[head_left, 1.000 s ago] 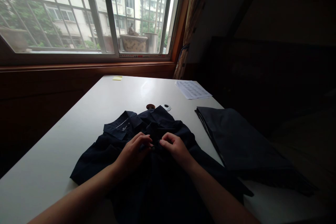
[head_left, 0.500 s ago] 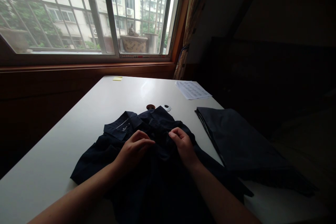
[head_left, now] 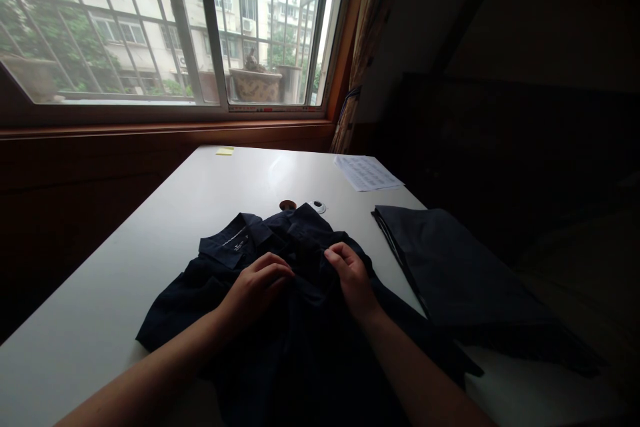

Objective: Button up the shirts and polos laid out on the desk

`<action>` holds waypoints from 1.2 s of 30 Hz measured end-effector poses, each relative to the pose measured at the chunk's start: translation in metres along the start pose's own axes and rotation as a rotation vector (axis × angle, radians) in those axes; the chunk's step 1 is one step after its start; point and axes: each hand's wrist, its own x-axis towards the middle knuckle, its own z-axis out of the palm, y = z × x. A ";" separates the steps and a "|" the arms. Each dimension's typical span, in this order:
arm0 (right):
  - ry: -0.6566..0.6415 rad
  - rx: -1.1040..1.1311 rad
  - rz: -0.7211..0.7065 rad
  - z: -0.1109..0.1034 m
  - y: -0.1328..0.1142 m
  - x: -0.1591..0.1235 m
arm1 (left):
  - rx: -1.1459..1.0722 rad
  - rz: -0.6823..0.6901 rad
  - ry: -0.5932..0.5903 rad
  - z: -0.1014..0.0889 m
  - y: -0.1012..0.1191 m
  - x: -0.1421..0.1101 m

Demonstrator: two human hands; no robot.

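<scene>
Dark shirt (head_left: 305, 347) spread at the near middle of a white table (head_left: 130, 253), its collar (head_left: 220, 245) at the far left of the garment, pale label print inside. Both of the person's hands on its front, just beside each other, a strip of cloth between them.

Right hand (head_left: 354, 283): thumb and forefinger closed on a bit of the shirt, cloth drawn up into folds beneath. Left hand (head_left: 257, 287): lies on the shirt, fingers curled, tips down at the cloth; thumb hidden, so cannot tell whether it grips.

To the right, well apart from the hands, a folded dark cloth (head_left: 460, 267) lies on the table's right side. Just beyond the shirt, a brown disc (head_left: 287, 205) and a white ring (head_left: 317, 207), side by side. Printed sheets (head_left: 367, 172) at the far right corner; yellow note (head_left: 225, 151) at the far left. Barred window (head_left: 150, 33) behind, patterned curtain (head_left: 361, 57) at its right.
</scene>
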 end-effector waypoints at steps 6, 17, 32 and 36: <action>-0.086 -0.194 -0.120 0.003 0.000 -0.002 | 0.023 -0.031 -0.019 0.001 -0.006 -0.002; -0.407 -0.424 -0.188 0.003 -0.032 -0.019 | 0.070 -0.063 0.165 -0.007 0.000 0.000; -0.440 -0.596 -0.033 -0.040 -0.049 -0.037 | -0.068 -0.431 0.353 -0.049 -0.008 0.008; -0.364 -0.421 0.123 -0.063 -0.051 -0.024 | 0.050 -0.262 0.166 -0.048 -0.011 0.008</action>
